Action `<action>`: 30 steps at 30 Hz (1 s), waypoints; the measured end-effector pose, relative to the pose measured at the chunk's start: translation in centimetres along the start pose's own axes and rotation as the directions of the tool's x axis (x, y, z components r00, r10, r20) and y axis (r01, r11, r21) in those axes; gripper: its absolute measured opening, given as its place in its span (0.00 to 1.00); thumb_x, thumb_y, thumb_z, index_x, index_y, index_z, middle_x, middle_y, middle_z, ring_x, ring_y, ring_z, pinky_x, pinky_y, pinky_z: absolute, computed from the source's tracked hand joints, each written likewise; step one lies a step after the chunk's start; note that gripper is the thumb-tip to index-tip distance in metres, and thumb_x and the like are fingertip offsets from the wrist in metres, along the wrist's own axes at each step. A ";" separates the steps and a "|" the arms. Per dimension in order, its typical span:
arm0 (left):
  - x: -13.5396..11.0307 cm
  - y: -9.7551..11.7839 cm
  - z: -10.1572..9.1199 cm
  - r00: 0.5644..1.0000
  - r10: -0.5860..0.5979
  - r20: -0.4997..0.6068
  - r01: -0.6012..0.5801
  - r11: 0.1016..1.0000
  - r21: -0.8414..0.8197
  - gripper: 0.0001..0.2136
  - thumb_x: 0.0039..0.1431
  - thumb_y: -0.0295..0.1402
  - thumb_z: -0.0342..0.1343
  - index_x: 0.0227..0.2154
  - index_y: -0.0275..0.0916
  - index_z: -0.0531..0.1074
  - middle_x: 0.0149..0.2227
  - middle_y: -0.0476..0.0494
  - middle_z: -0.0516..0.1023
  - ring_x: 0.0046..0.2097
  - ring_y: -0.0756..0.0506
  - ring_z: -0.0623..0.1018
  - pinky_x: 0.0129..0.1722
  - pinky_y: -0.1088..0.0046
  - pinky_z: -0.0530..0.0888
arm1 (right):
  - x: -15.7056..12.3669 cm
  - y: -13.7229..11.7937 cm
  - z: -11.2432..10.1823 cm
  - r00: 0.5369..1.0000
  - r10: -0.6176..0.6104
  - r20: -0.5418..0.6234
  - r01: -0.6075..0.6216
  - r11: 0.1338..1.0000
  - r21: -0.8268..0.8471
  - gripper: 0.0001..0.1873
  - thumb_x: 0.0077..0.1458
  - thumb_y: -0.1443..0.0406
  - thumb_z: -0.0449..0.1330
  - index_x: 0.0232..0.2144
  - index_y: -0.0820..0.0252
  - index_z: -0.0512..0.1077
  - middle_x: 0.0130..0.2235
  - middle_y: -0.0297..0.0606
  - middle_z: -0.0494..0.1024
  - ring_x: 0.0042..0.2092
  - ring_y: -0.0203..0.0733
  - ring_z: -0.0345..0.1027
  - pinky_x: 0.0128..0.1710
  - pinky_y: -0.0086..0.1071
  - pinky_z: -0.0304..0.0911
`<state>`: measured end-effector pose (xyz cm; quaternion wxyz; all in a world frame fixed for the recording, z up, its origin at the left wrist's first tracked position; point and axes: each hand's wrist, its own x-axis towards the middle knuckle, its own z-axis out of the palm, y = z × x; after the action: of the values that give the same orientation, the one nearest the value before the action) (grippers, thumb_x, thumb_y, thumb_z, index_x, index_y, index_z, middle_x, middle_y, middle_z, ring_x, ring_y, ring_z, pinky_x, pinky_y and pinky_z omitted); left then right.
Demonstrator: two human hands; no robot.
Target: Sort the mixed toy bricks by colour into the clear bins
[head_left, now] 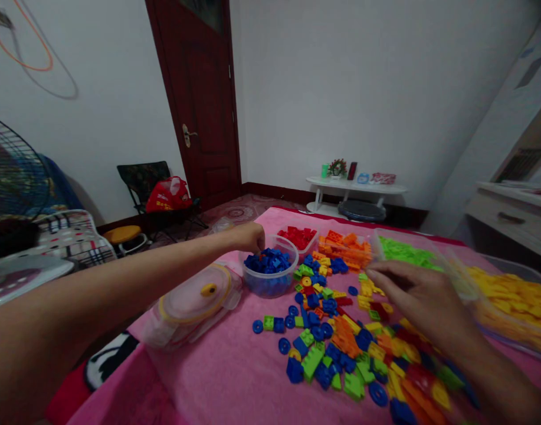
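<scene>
Pink-covered bench. Three clear boxes: one yellow-block box far right, one green-block box, one red-block box. One clear lid, left of one round bowl full of blue blocks. Two hands: left hand at bowl rim, fingers bunched downward; right hand above mixed loose blocks, fingers bent near thumb. Cannot tell whether either pinches anything.
</scene>
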<state>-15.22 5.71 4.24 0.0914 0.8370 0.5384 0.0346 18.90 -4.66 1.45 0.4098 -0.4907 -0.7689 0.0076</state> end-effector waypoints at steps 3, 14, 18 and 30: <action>-0.3 0.3 0.8 1.000 -0.016 0.002 0.016 0.997 0.071 0.10 0.38 0.27 0.64 0.28 0.44 0.81 0.27 0.49 0.80 0.30 0.48 0.76 0.28 0.78 0.65 | -0.1 0.1 0.1 0.999 0.012 0.042 -0.012 1.000 0.012 0.11 0.53 0.57 0.57 0.29 0.52 0.77 0.32 0.33 0.81 0.33 0.43 0.75 0.33 0.35 0.69; -0.2 2.2 0.9 0.999 -0.031 -0.041 0.043 0.946 0.321 0.08 0.43 0.28 0.59 0.29 0.41 0.80 0.31 0.42 0.80 0.35 0.44 0.77 0.33 0.73 0.69 | 0.0 -0.2 -0.4 0.999 0.019 0.046 -0.020 1.000 0.015 0.10 0.53 0.58 0.57 0.30 0.54 0.77 0.32 0.33 0.81 0.32 0.41 0.74 0.34 0.33 0.68; 0.1 3.1 -0.9 0.996 -0.026 -0.081 0.055 0.928 0.369 0.08 0.44 0.30 0.58 0.30 0.41 0.79 0.31 0.42 0.80 0.36 0.43 0.77 0.33 0.73 0.69 | 0.1 -0.6 -0.5 0.997 0.029 0.071 -0.030 0.999 0.021 0.11 0.54 0.59 0.57 0.29 0.55 0.77 0.32 0.35 0.81 0.32 0.41 0.74 0.33 0.32 0.68; 0.1 2.8 0.5 0.992 -0.124 0.022 0.104 0.909 0.404 0.10 0.43 0.32 0.59 0.31 0.42 0.79 0.33 0.43 0.80 0.36 0.44 0.78 0.34 0.73 0.71 | 0.0 -0.6 -0.7 0.994 -0.008 0.109 0.005 1.000 0.029 0.11 0.55 0.60 0.56 0.30 0.57 0.77 0.32 0.35 0.80 0.31 0.39 0.74 0.32 0.31 0.67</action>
<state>-12.63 4.60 4.27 -0.0680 0.8056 0.5797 -0.1018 18.90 -5.21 2.20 0.3742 -0.4809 -0.7917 0.0443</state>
